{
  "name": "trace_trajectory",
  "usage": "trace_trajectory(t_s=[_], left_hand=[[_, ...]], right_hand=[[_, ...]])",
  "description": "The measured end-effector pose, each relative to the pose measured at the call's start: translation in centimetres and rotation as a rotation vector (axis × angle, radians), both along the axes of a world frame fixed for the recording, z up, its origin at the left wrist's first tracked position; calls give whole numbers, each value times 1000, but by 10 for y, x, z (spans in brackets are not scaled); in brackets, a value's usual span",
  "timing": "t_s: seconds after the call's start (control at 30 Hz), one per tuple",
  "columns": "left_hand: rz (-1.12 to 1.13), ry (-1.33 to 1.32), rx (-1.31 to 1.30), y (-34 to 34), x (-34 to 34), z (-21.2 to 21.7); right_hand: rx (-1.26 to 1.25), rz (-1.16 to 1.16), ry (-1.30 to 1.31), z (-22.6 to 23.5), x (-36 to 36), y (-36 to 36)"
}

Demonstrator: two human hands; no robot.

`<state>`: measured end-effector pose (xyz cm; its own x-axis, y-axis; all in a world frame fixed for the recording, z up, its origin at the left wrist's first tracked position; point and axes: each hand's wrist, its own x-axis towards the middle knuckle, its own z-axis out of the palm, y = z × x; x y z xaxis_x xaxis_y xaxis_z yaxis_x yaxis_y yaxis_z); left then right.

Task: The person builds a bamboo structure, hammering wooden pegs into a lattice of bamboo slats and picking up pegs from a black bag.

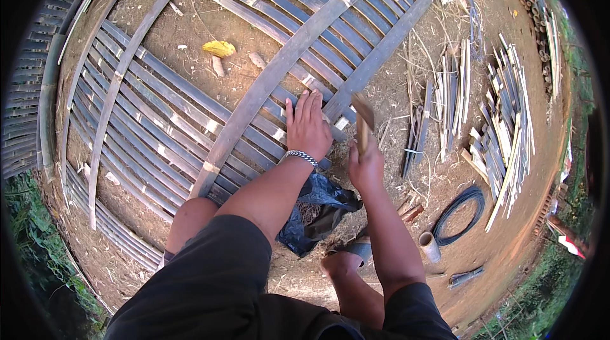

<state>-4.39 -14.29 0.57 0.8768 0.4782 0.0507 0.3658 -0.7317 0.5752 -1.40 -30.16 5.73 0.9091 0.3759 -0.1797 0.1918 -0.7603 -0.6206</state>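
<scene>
My left hand (308, 125) lies with its fingers stretched out on the slats of a bamboo lattice panel (279, 73), close to where a long crosspiece meets its edge. A chain bracelet (302, 157) is on that wrist. Just to the right, my right hand (366, 167) is closed round the wooden handle of a hammer (363, 114). The hammer's head is raised beside the panel's corner. Below my hands, a black plastic bag (293, 233) gapes, with thin brownish pieces inside that are too small to name.
Bundles of split bamboo strips (508, 118) lie on the ground at the right. A coil of dark wire (459, 215) and a bamboo tube (430, 247) are nearer me. A yellow leaf (218, 48) shows through the panel's gap. Another slatted panel (22, 105) stands at the far left.
</scene>
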Motion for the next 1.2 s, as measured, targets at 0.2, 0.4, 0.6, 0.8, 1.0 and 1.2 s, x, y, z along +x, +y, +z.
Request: trace_trajectory(t_s=[0.2,0.4,0.6,0.8,1.0,1.2], left_hand=[[4,-7,-14,-5,-3,-3],[-12,-21,-40,-4,4,2],[9,-22,-50,0,2,-1],[6,-19,-79,0,-1,-1],[13,-41,-19,0,2,-2],[-31,-82,1,-2,-2,-16]], right_hand=[[-220,91,132,-14,9,9],[-139,-42,126,2,-1,7],[-110,44,23,11,15,15],[-77,-63,24,2,10,7],[-222,-70,268,29,35,-10],[-287,-167,269,109,3,-147]])
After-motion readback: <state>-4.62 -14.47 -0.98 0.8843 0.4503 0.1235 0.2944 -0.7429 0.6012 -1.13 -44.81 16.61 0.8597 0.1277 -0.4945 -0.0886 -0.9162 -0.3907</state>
